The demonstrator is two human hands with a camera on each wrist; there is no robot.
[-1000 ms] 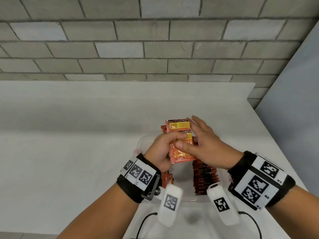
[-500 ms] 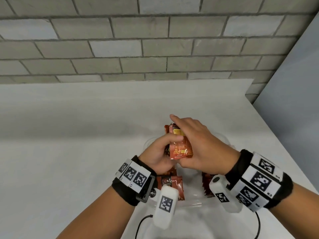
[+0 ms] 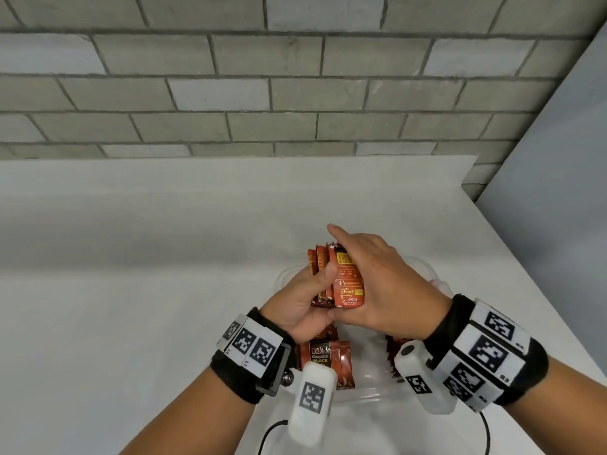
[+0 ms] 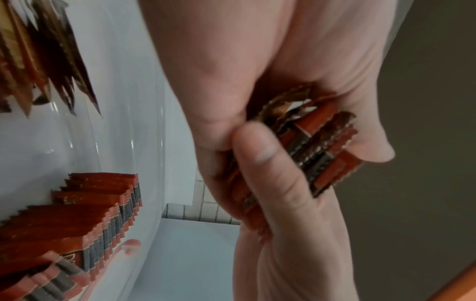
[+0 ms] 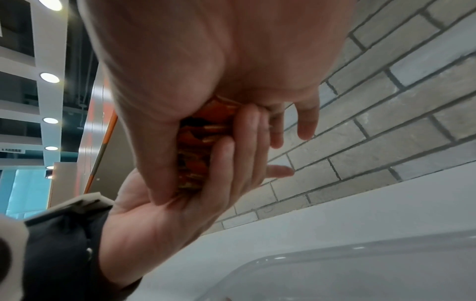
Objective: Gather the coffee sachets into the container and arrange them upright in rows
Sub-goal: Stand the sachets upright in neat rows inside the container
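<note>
Orange-red coffee sachets [image 3: 341,277] are being squeezed into one upright bundle above the clear container [image 3: 368,394]. The left hand [image 3: 303,303] is curling around the bundle from the left, while the right hand [image 3: 382,284] is clamping over its top and right side. Compared with a second earlier, the pack is turning edge-on and sinking closer to the standing rows [image 4: 85,211], seemingly ready to slot in.

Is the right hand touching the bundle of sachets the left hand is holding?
Touching. In the head view the right hand wraps over the bundle of sachets, thumb on its near edge, while the left hand grips it.
</note>
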